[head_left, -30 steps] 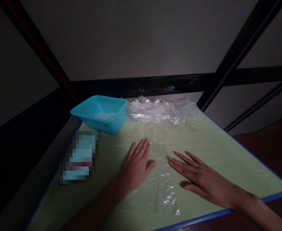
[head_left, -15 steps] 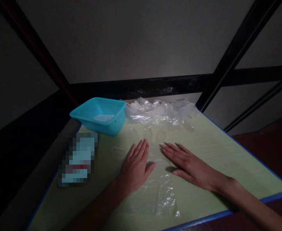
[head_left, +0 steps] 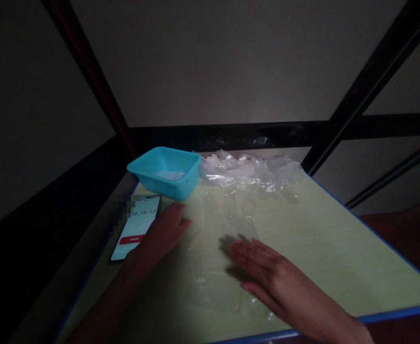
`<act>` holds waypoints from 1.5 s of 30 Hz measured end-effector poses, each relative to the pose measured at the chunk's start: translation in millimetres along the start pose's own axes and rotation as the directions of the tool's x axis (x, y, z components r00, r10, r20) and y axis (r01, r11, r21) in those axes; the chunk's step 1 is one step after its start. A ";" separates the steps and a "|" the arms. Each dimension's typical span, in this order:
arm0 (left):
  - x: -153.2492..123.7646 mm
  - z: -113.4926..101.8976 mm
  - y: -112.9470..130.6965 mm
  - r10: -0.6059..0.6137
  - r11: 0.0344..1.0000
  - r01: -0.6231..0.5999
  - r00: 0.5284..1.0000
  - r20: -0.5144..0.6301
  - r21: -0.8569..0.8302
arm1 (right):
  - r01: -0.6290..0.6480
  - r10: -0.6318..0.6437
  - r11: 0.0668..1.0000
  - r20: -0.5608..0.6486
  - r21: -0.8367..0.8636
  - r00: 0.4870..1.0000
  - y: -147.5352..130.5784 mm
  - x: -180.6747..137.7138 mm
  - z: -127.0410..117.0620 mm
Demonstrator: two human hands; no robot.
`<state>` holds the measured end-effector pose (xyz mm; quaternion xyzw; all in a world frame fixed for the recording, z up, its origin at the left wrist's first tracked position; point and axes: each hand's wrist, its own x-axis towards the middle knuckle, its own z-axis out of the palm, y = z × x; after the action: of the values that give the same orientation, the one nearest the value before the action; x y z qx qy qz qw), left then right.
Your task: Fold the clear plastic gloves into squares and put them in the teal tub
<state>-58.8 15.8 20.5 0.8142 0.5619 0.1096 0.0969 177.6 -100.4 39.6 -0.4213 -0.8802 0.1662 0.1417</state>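
A clear plastic glove (head_left: 231,224) lies flat on the pale green table (head_left: 324,239). My right hand (head_left: 267,272) rests flat on the glove's lower part, fingers stretched out and slightly smeared by motion. My left hand (head_left: 165,229) lies further left beside a phone (head_left: 136,227) with a lit screen; its fingers reach forward, flat on the table, and it holds nothing.
A turquoise plastic tub (head_left: 166,172) stands at the back left of the table. Beside it is a heap of clear plastic gloves (head_left: 251,172). Dark metal bars run behind and to the right. The table has a blue edge.
My left hand has slid left off the glove to the phone's side. My right hand has drawn back toward me along the glove. The view has shifted a little.
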 end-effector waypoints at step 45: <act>14.2 6.6 23.5 -0.028 0.562 0.206 0.973 0.230 -0.801 | 0.130 -0.109 0.974 -0.115 0.188 0.987 -41.6 16.1 57.6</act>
<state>-31.0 20.6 21.8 0.6435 0.4876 0.2722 0.5235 116.5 -122.3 6.3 -0.3598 -0.8748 0.2207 0.2377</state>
